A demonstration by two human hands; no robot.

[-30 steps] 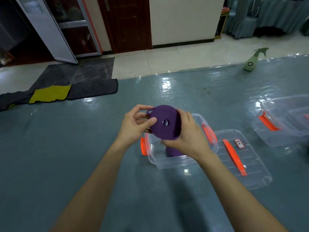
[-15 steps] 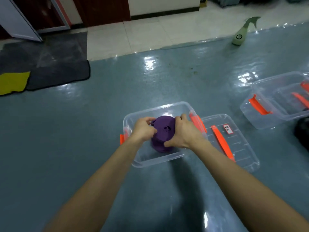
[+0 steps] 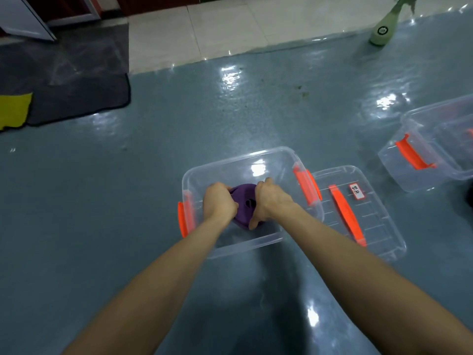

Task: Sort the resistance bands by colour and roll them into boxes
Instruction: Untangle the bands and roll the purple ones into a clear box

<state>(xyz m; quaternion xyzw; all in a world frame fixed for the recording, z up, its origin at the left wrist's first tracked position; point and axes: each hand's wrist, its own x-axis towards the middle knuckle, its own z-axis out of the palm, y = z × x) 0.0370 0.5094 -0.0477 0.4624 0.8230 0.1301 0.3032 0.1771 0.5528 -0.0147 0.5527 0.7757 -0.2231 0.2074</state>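
Purple roll (image 3: 242,196): low inside the clear box (image 3: 256,243), near its centre, between my two hands. I judge it is almost set down.
Left hand (image 3: 220,203): fingers curled round the roll's 9 o'clock side, probably so the coil cannot spring loose.
Right hand (image 3: 271,201): fingers curled over the 3 o'clock side, thumb at the near edge.
Lid (image 3: 371,201): flat on the floor just beside the box at 3 o'clock.
Second box (image 3: 435,175): 2 o'clock, well apart.
Spray bottle (image 3: 382,32): far, 1 o'clock.
Dark mat (image 3: 76,85): 10 o'clock.
In the way: nothing I see, though the box walls may crowd my wrists.
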